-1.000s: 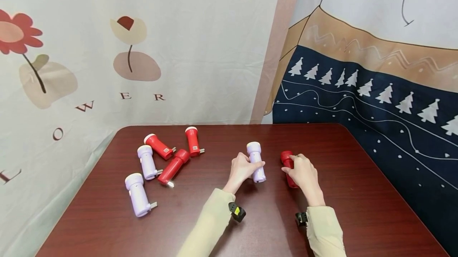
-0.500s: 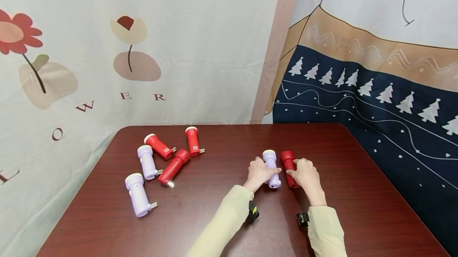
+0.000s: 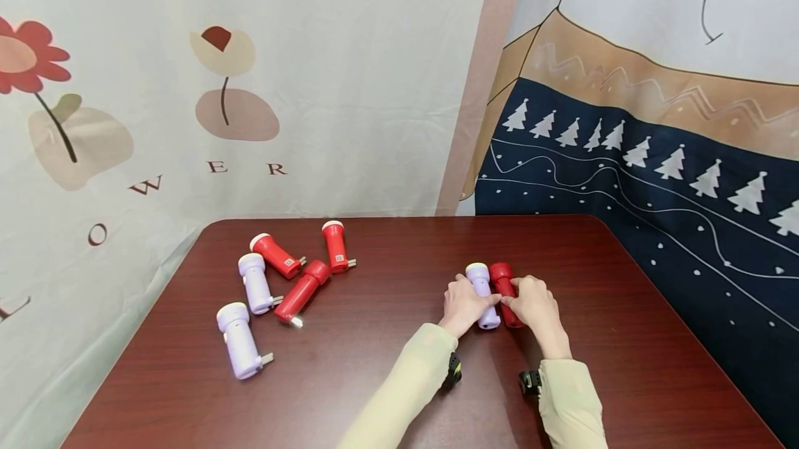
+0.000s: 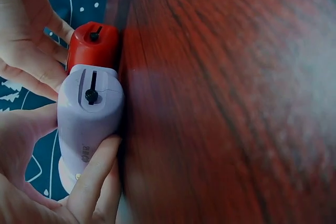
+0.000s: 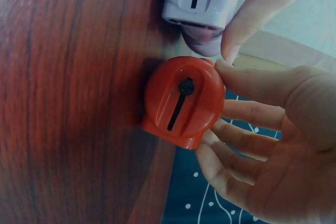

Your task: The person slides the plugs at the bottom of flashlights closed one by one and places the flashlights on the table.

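Note:
My left hand (image 3: 465, 305) grips a lilac flashlight (image 3: 480, 288) lying on the table, thumb on one side and fingers on the other, as the left wrist view shows. Right beside it lies a red flashlight (image 3: 504, 289), with my right hand (image 3: 535, 310) holding it from the right between thumb and fingertips. The two flashlights lie side by side, heads pointing to the far edge. In the right wrist view the end of the red flashlight (image 5: 184, 103) faces the camera, and the thumbs almost meet above the pair.
On the table's left part lie two lilac flashlights (image 3: 256, 284) (image 3: 240, 341) and three red flashlights (image 3: 275, 255) (image 3: 336, 246) (image 3: 303, 292), several with plug prongs out. Behind the brown table (image 3: 374, 379) hang a pale curtain (image 3: 362, 88) and a dark blue patterned cloth (image 3: 562, 164).
My left hand has moved right with the lilac flashlight, bringing it up beside the red one. The right hand has shifted slightly and stays at the red flashlight.

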A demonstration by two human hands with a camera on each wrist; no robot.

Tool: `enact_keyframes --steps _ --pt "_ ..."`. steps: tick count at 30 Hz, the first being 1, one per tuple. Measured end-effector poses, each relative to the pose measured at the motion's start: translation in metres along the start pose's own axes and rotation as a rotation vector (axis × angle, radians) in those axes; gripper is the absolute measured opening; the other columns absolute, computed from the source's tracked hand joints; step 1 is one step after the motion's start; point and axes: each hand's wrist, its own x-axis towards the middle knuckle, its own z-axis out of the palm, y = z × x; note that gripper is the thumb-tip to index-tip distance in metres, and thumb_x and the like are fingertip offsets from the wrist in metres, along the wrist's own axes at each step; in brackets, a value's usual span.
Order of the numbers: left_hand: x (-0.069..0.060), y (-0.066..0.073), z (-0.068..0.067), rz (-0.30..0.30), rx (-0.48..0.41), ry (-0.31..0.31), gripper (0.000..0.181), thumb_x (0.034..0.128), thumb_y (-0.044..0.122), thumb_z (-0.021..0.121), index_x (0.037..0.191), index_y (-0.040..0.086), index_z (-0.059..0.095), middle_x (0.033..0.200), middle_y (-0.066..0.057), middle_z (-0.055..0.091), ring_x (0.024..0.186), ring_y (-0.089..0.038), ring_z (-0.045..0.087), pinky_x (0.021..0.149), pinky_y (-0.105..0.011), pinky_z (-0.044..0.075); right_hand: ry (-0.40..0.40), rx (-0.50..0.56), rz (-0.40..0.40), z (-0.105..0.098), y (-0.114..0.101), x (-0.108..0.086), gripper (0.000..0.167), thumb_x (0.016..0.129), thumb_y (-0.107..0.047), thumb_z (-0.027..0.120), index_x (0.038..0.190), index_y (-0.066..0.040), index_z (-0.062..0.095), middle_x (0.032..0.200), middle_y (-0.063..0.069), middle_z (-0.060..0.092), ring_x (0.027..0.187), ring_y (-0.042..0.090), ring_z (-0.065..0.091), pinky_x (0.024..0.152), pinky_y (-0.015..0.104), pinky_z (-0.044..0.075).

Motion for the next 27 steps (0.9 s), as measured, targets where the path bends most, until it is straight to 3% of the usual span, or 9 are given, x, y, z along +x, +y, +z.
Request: enact_keyframes --steps 5,14,22,27 --pt "0.0 0.0 0.003 0.019 0.012 0.011 0.059 0.0682 0.046 0.08 0.094 -0.001 0.054 0.076 -0.014 0.062 0.07 -0.031 0.065 0.061 -0.035 0.052 0.003 -0.001 0.002 0.0 0.0 -0.001 0.041 0.081 -0.018 0.07 0.117 0.0 0.064 0.108 0.027 0.064 0.084 0.041 0.064 0.064 0.05 0.05" --pt "-0.001 0.002 -0.002 0.01 0.018 -0.041 0.055 0.0802 0.043 0.07 0.1 -0.006 0.056 0.085 -0.021 0.065 0.082 -0.037 0.067 0.07 -0.041 0.055 0.006 0.01 0.015 -0.001 0.0 -0.001 0.042 0.081 -0.018 0.071 0.118 0.001 0.063 0.111 0.028 0.063 0.089 0.045 0.064 0.067 0.051 0.051" --pt "-0.001 0.001 -0.012 0.027 0.038 -0.064 0.044 0.0833 0.036 0.066 0.096 -0.005 0.058 0.089 -0.024 0.065 0.087 -0.039 0.067 0.072 -0.043 0.054 0.009 0.025 0.025 0.0 0.001 -0.001 0.043 0.081 -0.018 0.07 0.118 0.002 0.063 0.111 0.029 0.063 0.089 0.045 0.064 0.067 0.051 0.051" --pt "-0.001 -0.004 -0.026 0.044 0.053 -0.078 0.034 0.0832 0.032 0.065 0.09 -0.001 0.059 0.088 -0.022 0.066 0.084 -0.038 0.067 0.066 -0.043 0.053 0.021 0.042 0.031 0.002 0.001 -0.001 0.042 0.081 -0.019 0.071 0.117 0.002 0.064 0.111 0.029 0.063 0.09 0.046 0.064 0.068 0.052 0.051"
